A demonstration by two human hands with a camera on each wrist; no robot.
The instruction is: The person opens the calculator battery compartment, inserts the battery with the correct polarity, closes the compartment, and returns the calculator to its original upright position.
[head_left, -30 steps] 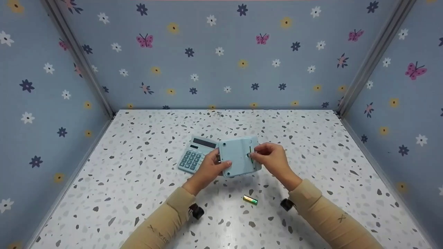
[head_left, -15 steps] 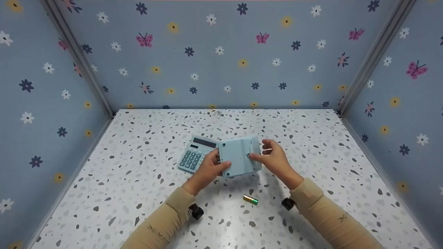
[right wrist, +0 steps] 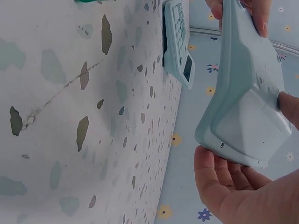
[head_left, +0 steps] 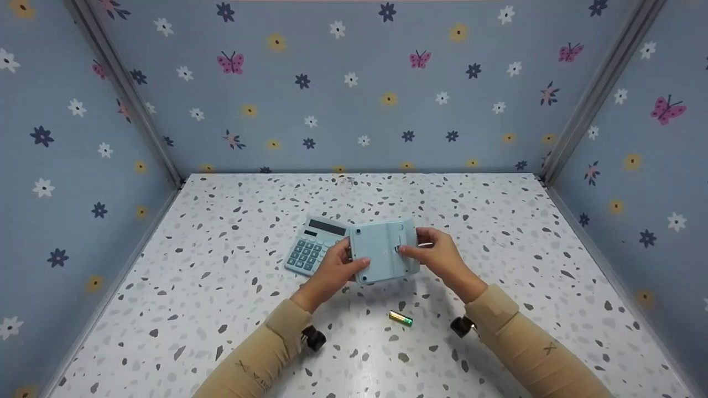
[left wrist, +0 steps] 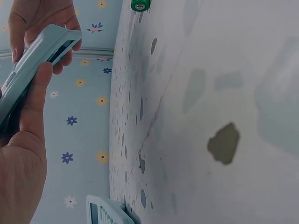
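Note:
A light-blue calculator (head_left: 380,251) is held up off the table with its back facing me. My left hand (head_left: 333,271) grips its left edge, thumb on the back. On the right side, my right hand (head_left: 440,255) pinches it, with the thumb on the battery cover (head_left: 399,239) and the fingers at the outer edge. In the right wrist view those fingers (right wrist: 210,168) lie against the rim. The cover sits about level with the back. A green-and-gold battery (head_left: 400,318) lies on the table below the hands.
Another light-blue calculator (head_left: 307,255) lies face up on the speckled white table (head_left: 243,331), partly hidden behind the left hand and the held calculator. Flowered blue walls (head_left: 348,110) enclose the table at the back and both sides.
A narrow green slot beside the right thumb is no longer visible; the cover now lies over it. The right fingers lifted away from the edge, then came back to it. The left hand stayed still.

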